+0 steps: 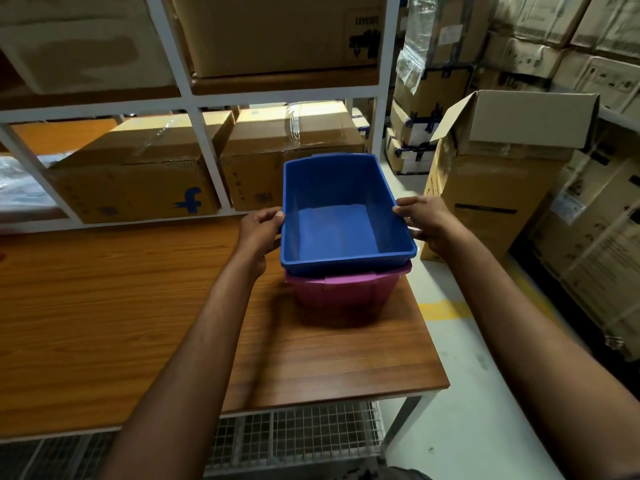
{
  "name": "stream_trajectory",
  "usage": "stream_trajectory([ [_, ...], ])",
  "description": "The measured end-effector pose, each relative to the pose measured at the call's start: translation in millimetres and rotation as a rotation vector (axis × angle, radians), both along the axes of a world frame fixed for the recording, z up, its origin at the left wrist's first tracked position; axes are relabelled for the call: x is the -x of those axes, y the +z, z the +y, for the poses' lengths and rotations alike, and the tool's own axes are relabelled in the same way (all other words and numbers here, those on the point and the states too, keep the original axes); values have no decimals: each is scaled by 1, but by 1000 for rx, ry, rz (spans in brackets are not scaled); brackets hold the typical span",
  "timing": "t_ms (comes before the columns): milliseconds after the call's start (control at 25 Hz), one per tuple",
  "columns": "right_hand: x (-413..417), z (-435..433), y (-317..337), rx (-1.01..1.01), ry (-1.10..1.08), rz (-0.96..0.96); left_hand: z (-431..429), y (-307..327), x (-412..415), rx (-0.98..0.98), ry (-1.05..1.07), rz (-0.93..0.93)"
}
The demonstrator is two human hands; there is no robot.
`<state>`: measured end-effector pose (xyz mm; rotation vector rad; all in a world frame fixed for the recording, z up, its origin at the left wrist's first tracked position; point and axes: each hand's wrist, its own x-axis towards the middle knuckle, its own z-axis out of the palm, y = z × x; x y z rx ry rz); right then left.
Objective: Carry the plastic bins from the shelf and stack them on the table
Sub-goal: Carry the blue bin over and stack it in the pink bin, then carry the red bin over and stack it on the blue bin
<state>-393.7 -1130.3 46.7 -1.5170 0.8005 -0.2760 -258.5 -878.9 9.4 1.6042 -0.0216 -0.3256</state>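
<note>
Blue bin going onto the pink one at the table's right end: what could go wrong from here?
1. The pink bin stands close to the table's right edge; a sideways push could slide the stack off.
2. The left hand and right hand hold the blue bin by its rim; fingers curled under it might get pinched between the two rims.
</note>
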Motion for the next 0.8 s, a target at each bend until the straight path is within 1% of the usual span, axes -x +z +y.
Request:
stream_trajectory([
  [80,11,10,-2,69,-50,-43,4,2,8,19,17,-42],
  [240,42,41,-12,199,-171,-170,17,-1,45,70,151,-164],
  [360,68,68,-23,302,-218,-200,29,-10,78,129,166,-226],
  [440,84,85,-31,322,-222,-221,37,-17,102,140,168,-252],
  [560,113,108,-42,269,-156,-227,52,-24,141,136,151,-304],
  [680,143,136,-64,245,-12,-197,71,-40,182,65,62,-356],
  [800,184,170,-97,270,77,-198,91,-64,232,-38,58,-353],
])
